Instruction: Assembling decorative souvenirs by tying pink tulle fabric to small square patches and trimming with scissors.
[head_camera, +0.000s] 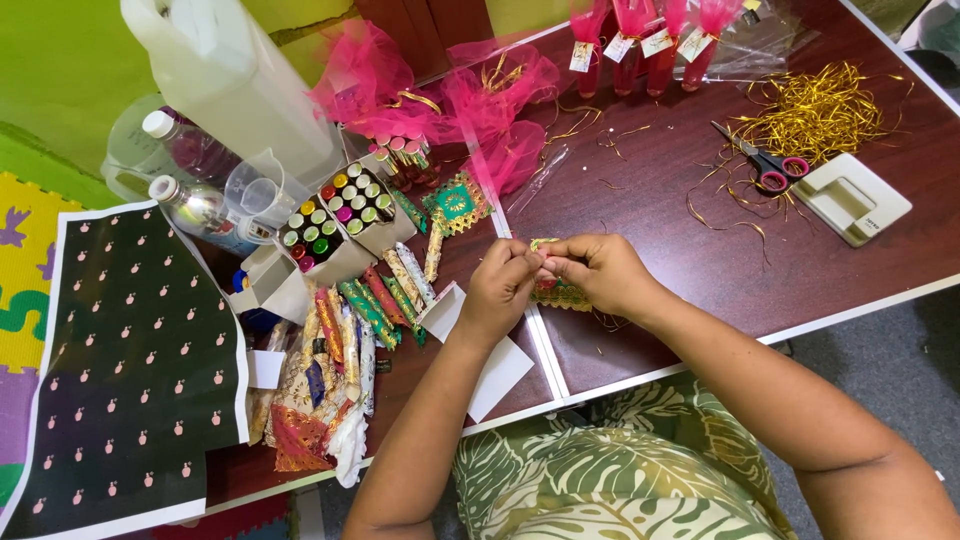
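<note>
My left hand (500, 288) and my right hand (600, 272) meet over the dark red table (690, 260), fingertips pinched together on a small green, red and gold decorated pouch (560, 293). The pouch lies partly hidden under both hands. A similar green and gold square pouch (457, 203) lies just beyond my left hand. Rolled patterned pouches (385, 292) lie in a row to the left of my left hand.
Open white boxes of small coloured-cap bottles (335, 215) stand left of centre. Pink tulle (440, 95), wrapped pink favours (650, 40), gold shred (810, 110), pink-handled scissors (765, 165) and a white hole punch (850, 198) lie farther back. Plastic bottles (195, 150) and a dark patterned sheet (140, 370) are at left.
</note>
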